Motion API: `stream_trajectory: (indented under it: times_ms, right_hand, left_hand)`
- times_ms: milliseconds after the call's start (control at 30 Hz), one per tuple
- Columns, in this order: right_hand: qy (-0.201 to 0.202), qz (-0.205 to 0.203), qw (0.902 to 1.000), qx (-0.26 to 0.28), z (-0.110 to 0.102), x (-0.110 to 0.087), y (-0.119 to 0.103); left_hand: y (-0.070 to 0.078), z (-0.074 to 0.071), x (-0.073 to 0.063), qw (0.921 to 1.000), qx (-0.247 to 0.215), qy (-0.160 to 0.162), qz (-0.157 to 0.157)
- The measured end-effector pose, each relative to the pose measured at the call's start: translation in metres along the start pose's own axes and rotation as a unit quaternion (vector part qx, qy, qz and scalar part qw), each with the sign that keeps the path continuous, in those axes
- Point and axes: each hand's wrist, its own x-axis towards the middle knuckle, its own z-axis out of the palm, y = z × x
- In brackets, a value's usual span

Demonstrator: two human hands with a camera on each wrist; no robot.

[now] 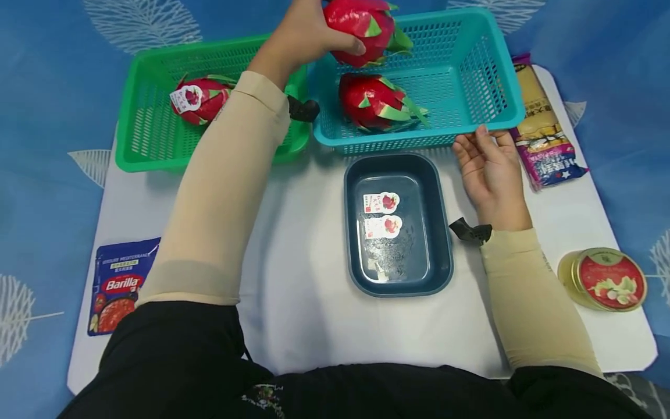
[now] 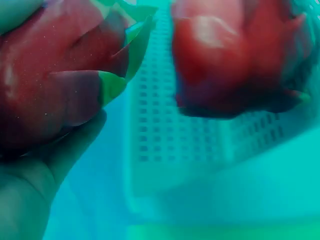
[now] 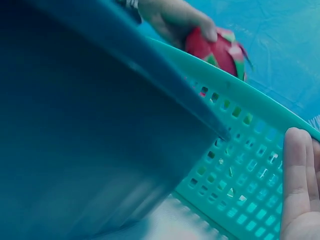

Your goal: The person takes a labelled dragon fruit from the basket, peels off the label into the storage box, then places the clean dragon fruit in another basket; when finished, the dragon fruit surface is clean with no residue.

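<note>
My left hand (image 1: 303, 35) grips a red dragon fruit (image 1: 361, 29) above the far left corner of the turquoise basket (image 1: 450, 46). That fruit fills the left side of the left wrist view. A second dragon fruit (image 1: 374, 102) lies inside this basket. My right hand (image 1: 492, 171), palm turned up, touches the near right rim with its fingertips; in the right wrist view its fingers (image 3: 296, 165) stand fairly straight against the perforated wall. Left of it, a green basket (image 1: 152, 137) contains another dragon fruit (image 1: 201, 102) with a white sticker, partly hidden by my left sleeve.
A dark blue tray (image 1: 445, 256) with two fruit stickers inside stands before the turquoise basket. A purple and gold packet (image 1: 544, 122) lies at the right, a red-lidded jar (image 1: 609, 279) near the right edge. A Barilla pouch (image 1: 120, 282) is at the left.
</note>
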Motion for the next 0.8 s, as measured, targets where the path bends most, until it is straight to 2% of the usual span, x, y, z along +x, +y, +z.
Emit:
stream_trajectory:
  times_ms: [133,233,400,533,633,800]
  right_hand:
    - [0.007,0.000,1.0000,0.003,0.000,0.005,-0.004]
    - [0.011,0.002,0.9999,0.001,-0.001,0.007,-0.002]
    - [0.014,0.006,0.9999,-0.001,-0.003,0.011,-0.001]
    - [0.015,0.005,0.9999,-0.002,-0.003,0.014,-0.002]
    - [0.018,0.005,0.9998,-0.003,-0.004,0.016,-0.004]
    - [0.022,0.010,0.9997,-0.005,-0.005,0.021,-0.005]
  left_hand:
    - [0.015,-0.011,-0.015,0.9997,0.003,0.015,-0.016]
    - [0.016,-0.018,-0.040,0.9986,-0.037,0.032,0.019]
    - [0.002,-0.027,-0.098,0.9866,-0.125,0.055,0.089]
    - [-0.015,-0.032,-0.132,0.9792,-0.162,0.057,0.108]
    - [-0.025,-0.034,-0.147,0.9742,-0.192,0.057,0.103]
    - [-0.033,-0.041,-0.157,0.9731,-0.201,0.068,0.089]
